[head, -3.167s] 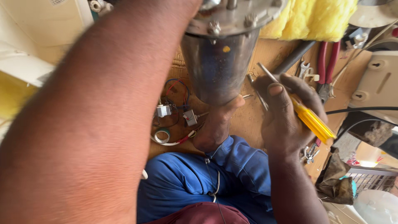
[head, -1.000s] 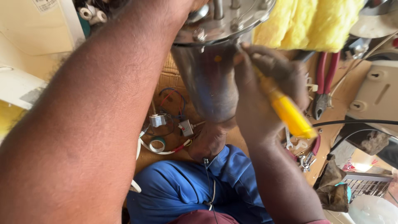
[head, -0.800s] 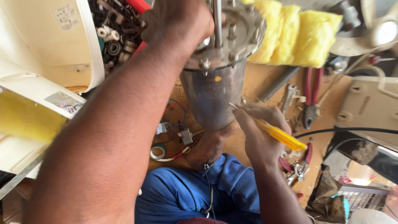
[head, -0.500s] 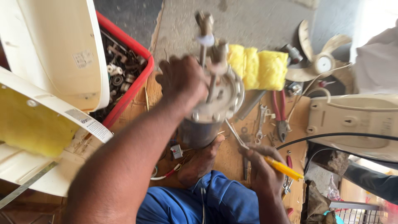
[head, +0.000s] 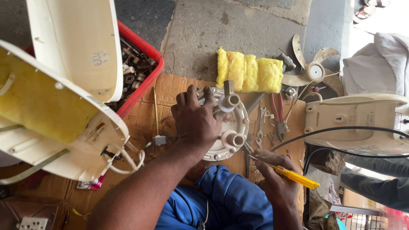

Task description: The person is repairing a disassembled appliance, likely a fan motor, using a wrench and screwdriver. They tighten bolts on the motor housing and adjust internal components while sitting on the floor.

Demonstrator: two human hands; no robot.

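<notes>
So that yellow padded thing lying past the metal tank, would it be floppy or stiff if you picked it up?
The yellow padding looks soft and fibrous, folded into puffy lobes, so it would probably sag and bend rather than hold its shape. It seems light for its bulk. Lying flat on the concrete floor, it is unlikely to roll.

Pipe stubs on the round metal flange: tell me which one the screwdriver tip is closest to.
The lower stub, at the flange's right edge. The screwdriver in the right hand points at it; the upper stub sits beside the left hand.
</notes>
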